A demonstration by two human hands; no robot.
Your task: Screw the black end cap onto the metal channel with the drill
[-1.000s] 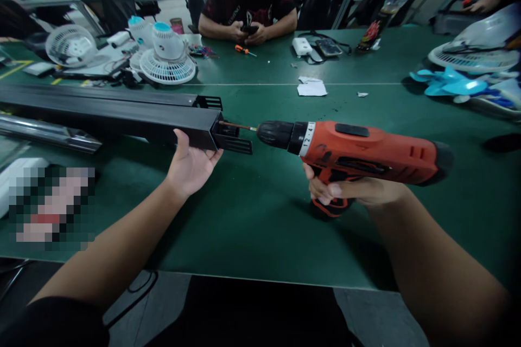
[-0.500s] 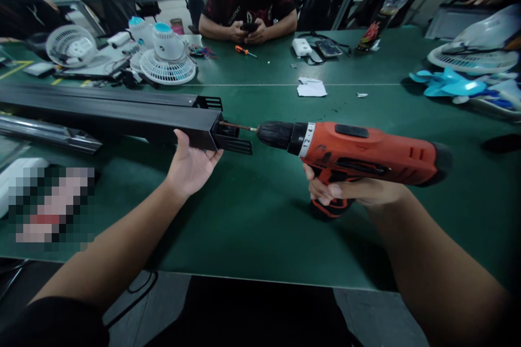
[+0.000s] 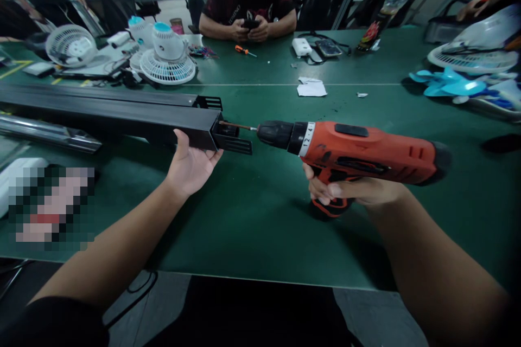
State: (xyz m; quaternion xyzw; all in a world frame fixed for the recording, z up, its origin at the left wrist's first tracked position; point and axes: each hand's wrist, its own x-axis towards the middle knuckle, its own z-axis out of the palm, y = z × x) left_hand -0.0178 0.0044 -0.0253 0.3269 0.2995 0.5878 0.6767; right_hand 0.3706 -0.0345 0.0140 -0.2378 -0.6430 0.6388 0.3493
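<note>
My right hand (image 3: 329,187) is wrapped round the grip of an orange and black cordless drill (image 3: 366,152), which points left. From its chuck a long thin bit (image 3: 240,127) reaches to the open end of a long black square tube (image 3: 179,122). Where the tip lands inside that end is hidden. My left hand (image 3: 193,168) supports the tube from below near its end, thumb up against the near side and fingers underneath. A slotted black bracket (image 3: 234,144) sticks out of the tube end, beside a dark round part (image 3: 228,130).
A second black tube (image 3: 154,98) lies behind the first, with a shiny metal profile (image 3: 52,133) in front. White fan parts (image 3: 166,68) stand at the back left; blue fan blades (image 3: 451,84) lie at right. Across the table (image 3: 252,244) a person (image 3: 248,5) holds a phone.
My hands, the drill and the tube look practically unmoved. In the background, a person at the upper left and a hand at the upper right have shifted.
</note>
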